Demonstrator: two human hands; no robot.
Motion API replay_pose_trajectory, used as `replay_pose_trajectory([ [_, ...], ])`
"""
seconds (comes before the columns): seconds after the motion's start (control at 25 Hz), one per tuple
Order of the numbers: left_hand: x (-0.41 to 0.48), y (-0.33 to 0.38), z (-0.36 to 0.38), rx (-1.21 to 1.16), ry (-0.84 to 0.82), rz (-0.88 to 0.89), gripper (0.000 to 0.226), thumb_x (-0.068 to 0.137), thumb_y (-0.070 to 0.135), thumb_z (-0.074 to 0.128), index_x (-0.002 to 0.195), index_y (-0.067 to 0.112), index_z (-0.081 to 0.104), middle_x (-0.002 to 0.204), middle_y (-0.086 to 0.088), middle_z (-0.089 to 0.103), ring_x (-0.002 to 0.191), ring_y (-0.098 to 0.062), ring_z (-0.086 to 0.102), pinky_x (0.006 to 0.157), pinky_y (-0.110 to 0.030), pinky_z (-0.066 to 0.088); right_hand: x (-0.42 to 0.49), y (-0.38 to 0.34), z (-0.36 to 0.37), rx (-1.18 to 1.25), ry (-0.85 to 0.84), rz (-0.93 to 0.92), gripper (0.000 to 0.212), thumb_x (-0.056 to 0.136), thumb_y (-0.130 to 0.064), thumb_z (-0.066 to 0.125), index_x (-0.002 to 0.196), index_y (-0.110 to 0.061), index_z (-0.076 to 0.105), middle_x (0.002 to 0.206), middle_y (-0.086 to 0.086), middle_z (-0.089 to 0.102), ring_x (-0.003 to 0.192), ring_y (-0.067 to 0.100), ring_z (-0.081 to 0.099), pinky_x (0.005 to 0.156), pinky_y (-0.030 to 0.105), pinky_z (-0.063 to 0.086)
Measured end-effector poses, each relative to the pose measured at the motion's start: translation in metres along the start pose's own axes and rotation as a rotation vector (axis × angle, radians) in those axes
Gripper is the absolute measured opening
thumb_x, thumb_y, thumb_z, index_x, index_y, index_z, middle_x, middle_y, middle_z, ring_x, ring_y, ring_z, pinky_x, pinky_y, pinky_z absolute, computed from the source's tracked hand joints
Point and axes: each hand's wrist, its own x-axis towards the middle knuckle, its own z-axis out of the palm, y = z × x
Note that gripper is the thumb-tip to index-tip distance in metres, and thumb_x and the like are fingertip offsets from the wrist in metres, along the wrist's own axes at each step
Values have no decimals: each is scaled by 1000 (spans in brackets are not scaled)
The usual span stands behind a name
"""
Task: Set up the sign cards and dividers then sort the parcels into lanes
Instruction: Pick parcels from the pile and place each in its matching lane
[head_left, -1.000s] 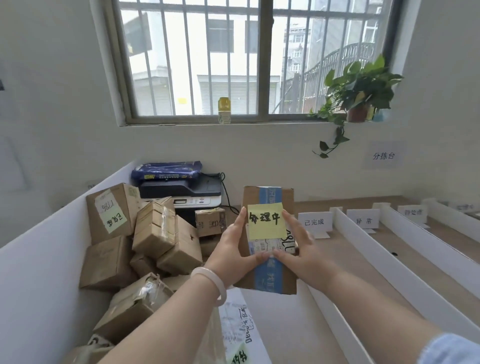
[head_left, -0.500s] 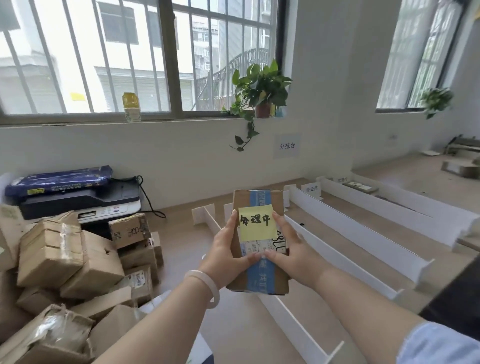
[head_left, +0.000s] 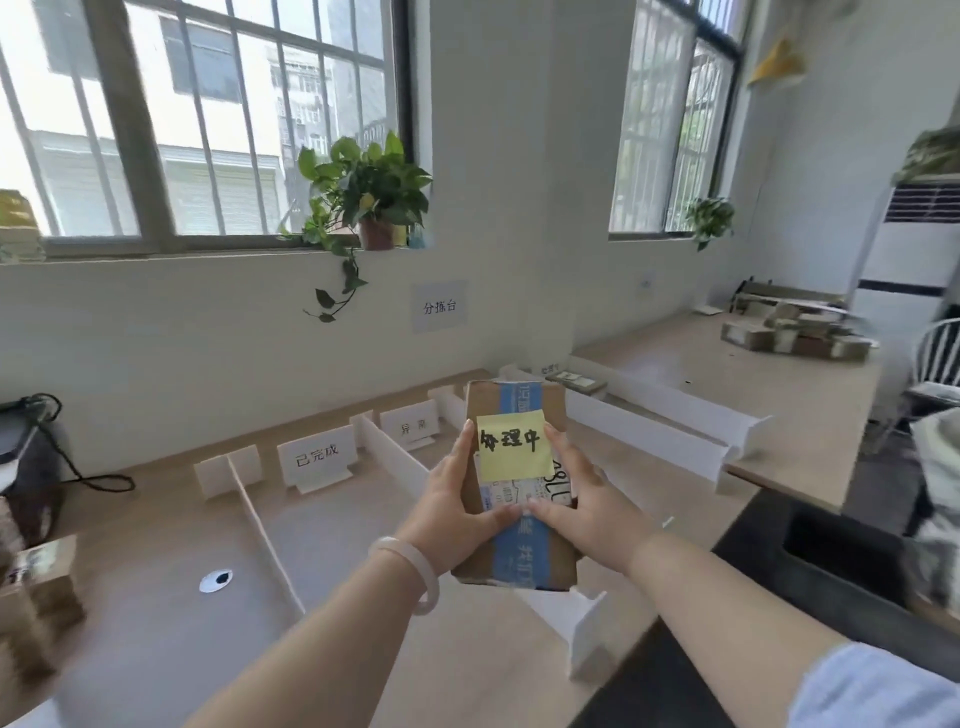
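Note:
I hold a brown cardboard parcel (head_left: 519, 556) upright in front of me, above the table. It has blue tape down its middle and a yellow sticky note (head_left: 514, 446) with black handwriting. My left hand (head_left: 457, 509) grips its left edge and my right hand (head_left: 576, 501) its right edge, thumbs on the front. White foam-board dividers (head_left: 397, 457) run across the wooden table and form lanes. White sign cards (head_left: 317, 460) stand at the far ends of the lanes, another sign card (head_left: 410, 427) one lane to the right. The parcel hides part of the middle lanes.
A small box (head_left: 36, 582) of the parcel pile sits at the left edge. A flat parcel (head_left: 574, 382) lies in a far lane. Potted plant (head_left: 371, 197) on the windowsill. A second table (head_left: 779, 384) with cardboard pieces stands to the right, a dark gap beside it.
My view has swung to the right, from the parcel pile and printer to the lanes. The parcel stays in both hands, held the same way.

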Motion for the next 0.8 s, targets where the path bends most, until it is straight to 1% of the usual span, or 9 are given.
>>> replay_pose_trajectory([
  [0.04, 17, 12, 26, -9, -15, 5, 109, 69, 52, 80, 144, 62, 1, 143, 8, 38, 129, -14, 42, 108, -45, 44, 3, 19, -26, -13, 16, 21, 83, 92, -39, 63, 147, -58, 4, 150, -11, 29, 123, 7, 40, 102, 27, 41],
  [0.12, 48, 35, 76, -26, -40, 23, 108, 66, 57, 79, 141, 66, 0, 144, 9, 39, 129, -13, 44, 108, -45, 45, 9, 57, -75, -29, 32, 43, 84, 91, -41, 63, 144, -62, 3, 150, -12, 29, 125, 8, 41, 105, 31, 41],
  [0.2, 72, 51, 113, -48, -70, 35, 108, 72, 53, 79, 148, 58, 1, 143, 13, 36, 129, -11, 42, 109, -42, 44, 15, 87, -110, -29, 30, 52, 83, 91, -39, 63, 141, -66, 3, 150, -13, 31, 126, 8, 42, 108, 34, 41],
  [0.28, 99, 61, 150, -47, -106, 32, 108, 77, 48, 79, 152, 51, 1, 138, 15, 35, 128, -9, 42, 108, -39, 44, 22, 117, -141, -24, 35, 71, 83, 92, -36, 63, 143, -64, 4, 152, -11, 32, 127, 8, 42, 109, 34, 40],
  [0.36, 126, 67, 179, -49, -146, 47, 109, 75, 51, 79, 149, 55, 0, 141, 15, 37, 127, -9, 45, 106, -39, 46, 33, 147, -163, -7, 53, 92, 84, 92, -34, 64, 144, -62, 4, 152, -10, 31, 128, 8, 42, 110, 35, 40],
  [0.48, 170, 65, 212, -38, -161, 59, 111, 62, 66, 74, 141, 65, -4, 143, 14, 39, 130, -10, 44, 107, -43, 45, 58, 186, -183, 32, 66, 110, 84, 92, -34, 64, 143, -64, 5, 149, -9, 33, 127, 9, 44, 108, 37, 43],
  [0.6, 215, 61, 237, -15, -174, 69, 109, 73, 56, 77, 148, 56, -3, 144, 13, 36, 133, -10, 39, 111, -43, 40, 92, 220, -200, 33, 78, 121, 84, 90, -38, 64, 137, -72, 4, 149, -9, 34, 128, 10, 45, 107, 40, 45],
  [0.68, 252, 57, 250, -15, -191, 73, 109, 75, 53, 77, 151, 52, -2, 146, 12, 35, 131, -10, 40, 110, -41, 42, 120, 237, -213, 23, 92, 144, 84, 91, -36, 64, 139, -68, 3, 149, -10, 34, 126, 10, 46, 104, 36, 47],
  [0.8, 308, 55, 265, -9, -219, 84, 113, 66, 65, 73, 149, 55, -3, 148, 11, 36, 129, -9, 44, 107, -40, 46, 160, 256, -234, 31, 101, 160, 84, 93, -32, 63, 144, -62, 4, 149, -13, 31, 125, 7, 45, 101, 28, 46],
])
